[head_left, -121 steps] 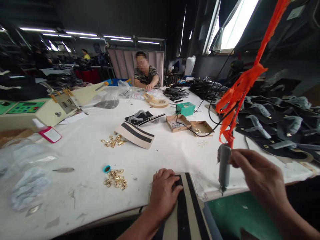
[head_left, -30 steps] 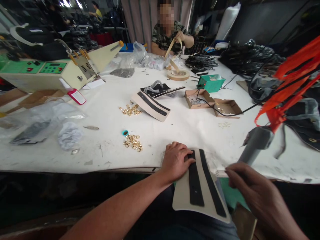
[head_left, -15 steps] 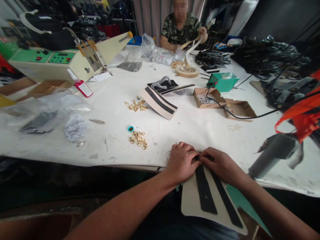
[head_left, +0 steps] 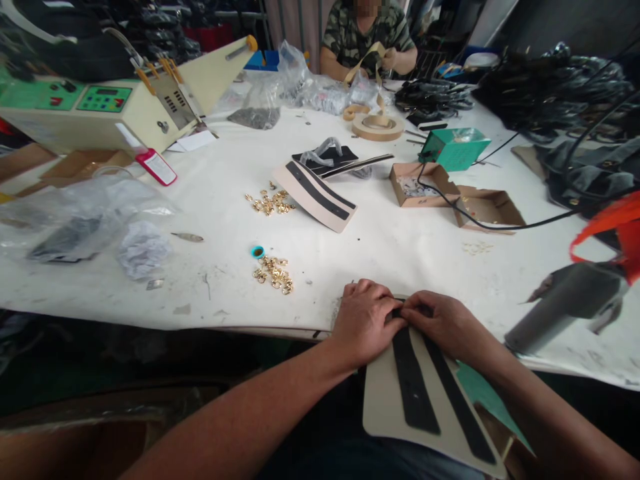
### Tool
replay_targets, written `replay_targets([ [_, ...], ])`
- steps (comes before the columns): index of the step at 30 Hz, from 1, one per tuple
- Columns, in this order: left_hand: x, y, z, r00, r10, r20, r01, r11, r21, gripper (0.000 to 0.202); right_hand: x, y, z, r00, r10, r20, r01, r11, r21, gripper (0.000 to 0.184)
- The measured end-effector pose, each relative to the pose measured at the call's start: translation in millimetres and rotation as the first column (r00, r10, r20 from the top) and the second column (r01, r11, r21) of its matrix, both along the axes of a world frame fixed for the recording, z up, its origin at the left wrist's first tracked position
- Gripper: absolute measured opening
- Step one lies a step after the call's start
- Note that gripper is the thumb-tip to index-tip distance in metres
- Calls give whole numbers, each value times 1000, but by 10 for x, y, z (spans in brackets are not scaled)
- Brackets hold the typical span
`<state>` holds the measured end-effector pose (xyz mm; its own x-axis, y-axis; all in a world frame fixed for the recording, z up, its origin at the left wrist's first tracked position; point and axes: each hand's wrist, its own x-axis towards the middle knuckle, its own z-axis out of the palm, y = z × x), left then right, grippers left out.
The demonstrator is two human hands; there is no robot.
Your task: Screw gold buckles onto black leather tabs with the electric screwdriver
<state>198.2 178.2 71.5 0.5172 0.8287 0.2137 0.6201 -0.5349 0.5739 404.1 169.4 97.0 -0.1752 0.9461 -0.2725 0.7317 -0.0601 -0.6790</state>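
Note:
A beige panel with two black strips hangs over the near edge of the white table. My left hand and my right hand meet at the panel's top end, fingers curled and pinching the ends of the black strips. A grey hand tool dangles at the right from orange cord, apart from both hands. Gold metal rings lie in a small heap left of my left hand, beside a small blue cap.
A second striped panel, more gold rings, two cardboard trays, a green box with a black cable, plastic bags and a cream machine occupy the table. Across it a person handles beige tape. Dark goods pile at the right.
My right hand let go of the grey tool, which now hangs at the right, and came to the panel's top beside my left hand. The view dropped toward the table edge.

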Motion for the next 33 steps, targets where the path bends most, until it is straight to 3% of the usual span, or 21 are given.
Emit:
replay_targets([
  [9, -6, -1, -8, 1000, -2, 5, 2, 1000, 0, 26, 76, 2, 47, 995, 49, -88, -55, 996, -68, 26],
  [16, -3, -3, -15, 1000, 12, 18, -12, 1000, -14, 31, 83, -20, 95, 994, -30, -108, 17, 993, -117, 36],
  [23, -3, 1, -5, 1000, 4, -1, -4, 1000, 1, 26, 49, -41, 18, 997, 47, -59, -49, 998, -27, 26],
  [33, 1, -1, 3, 1000, 4, 3, -4, 1000, 16, 25, 8, -30, 30, 999, -15, -40, 13, 999, -52, 23],
])
